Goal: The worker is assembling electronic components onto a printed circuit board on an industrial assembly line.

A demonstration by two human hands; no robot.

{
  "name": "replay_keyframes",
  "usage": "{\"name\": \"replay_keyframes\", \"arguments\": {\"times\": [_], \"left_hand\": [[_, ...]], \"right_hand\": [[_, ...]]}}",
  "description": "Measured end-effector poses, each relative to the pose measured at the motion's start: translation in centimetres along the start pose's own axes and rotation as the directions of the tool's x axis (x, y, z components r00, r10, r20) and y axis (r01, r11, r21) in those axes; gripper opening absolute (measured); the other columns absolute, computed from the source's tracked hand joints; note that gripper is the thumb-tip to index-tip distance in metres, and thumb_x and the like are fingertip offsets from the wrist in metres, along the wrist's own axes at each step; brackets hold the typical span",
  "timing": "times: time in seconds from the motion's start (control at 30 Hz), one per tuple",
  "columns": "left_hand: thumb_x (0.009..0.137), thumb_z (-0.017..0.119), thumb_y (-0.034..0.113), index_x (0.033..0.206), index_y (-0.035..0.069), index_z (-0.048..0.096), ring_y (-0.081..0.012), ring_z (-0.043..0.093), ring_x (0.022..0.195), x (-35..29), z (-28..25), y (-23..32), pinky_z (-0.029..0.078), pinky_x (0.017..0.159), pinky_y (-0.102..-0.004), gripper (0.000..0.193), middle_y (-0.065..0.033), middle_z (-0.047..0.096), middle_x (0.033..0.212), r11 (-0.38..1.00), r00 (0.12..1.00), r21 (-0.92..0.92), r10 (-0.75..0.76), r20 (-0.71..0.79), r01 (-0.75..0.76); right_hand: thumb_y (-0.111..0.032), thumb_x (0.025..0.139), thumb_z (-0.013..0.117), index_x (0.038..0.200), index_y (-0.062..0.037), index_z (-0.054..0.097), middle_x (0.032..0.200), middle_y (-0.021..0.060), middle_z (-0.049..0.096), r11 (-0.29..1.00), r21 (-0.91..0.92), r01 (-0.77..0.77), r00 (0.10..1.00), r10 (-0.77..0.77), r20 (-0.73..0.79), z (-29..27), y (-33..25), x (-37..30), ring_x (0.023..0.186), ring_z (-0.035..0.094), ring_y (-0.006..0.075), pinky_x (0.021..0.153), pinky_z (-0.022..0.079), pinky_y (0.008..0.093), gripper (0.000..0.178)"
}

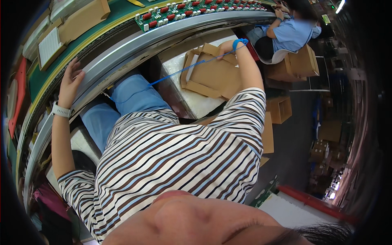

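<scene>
My left hand (72, 79) is raised beside the grey metal rail (96, 67) of the line, its fingers apart and slightly bent, with nothing in them. A pale watch band (61, 110) circles that wrist. To the right, my right hand (226, 49) bends over the far edge of a shallow, open cardboard box (212, 75), its fingers curled on the edge and partly hidden. The box lies on a whitish wrapped surface (173, 61) and looks bare inside except for a white strip along its left wall. From a blue wrist strap (240, 42) on my right arm, a coiled blue cord (175, 74) runs across to the rail.
Green circuit boards (179, 14) with red and white parts stand in a row beyond the rail. A carton with white pieces (51, 47) sits at the far left. At upper right, a co-worker in a light blue shirt (292, 34) sits near brown cartons (300, 65).
</scene>
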State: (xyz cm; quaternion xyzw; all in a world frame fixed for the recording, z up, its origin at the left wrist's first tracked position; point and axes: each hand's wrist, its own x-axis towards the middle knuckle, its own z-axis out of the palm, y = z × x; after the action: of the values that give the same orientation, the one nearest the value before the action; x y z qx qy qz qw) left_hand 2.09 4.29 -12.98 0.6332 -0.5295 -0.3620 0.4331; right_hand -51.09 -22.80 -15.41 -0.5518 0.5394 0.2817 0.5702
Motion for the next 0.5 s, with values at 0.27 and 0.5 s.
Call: {"name": "replay_keyframes", "arguments": {"times": [0.27,0.5], "left_hand": [[0.083,0.06,0.02,0.132,0.008,0.036,-0.0225,0.042,0.117,-2.0,-2.6,-3.1,0.033,0.097,-0.0346,0.056,-0.0126,0.043,0.128,0.96,0.956,0.28,0.076,-0.283,0.006],[0.081,0.059,0.026,0.126,0.006,0.042,-0.0344,0.037,0.119,-4.5,-4.4,-3.3,0.027,0.1,-0.0405,0.052,-0.0194,0.04,0.129,0.581,0.816,0.807,0.415,-0.403,0.103]], "right_hand": [[-0.027,0.054,0.079,0.103,-0.004,0.061,0.095,0.0156,0.064,0.894,-0.447,-0.031,0.981,-0.058,-0.184,-3.6,5.0,8.8,0.088,0.061,0.0249,0.076,0.048,0.0339,0.057],[-0.033,0.053,0.079,0.12,-0.0026,0.048,0.108,0.019,0.058,0.865,-0.495,-0.077,0.591,-0.36,-0.722,2.0,3.0,5.5,0.099,0.056,0.0327,0.085,0.046,0.0381,0.079]]}}
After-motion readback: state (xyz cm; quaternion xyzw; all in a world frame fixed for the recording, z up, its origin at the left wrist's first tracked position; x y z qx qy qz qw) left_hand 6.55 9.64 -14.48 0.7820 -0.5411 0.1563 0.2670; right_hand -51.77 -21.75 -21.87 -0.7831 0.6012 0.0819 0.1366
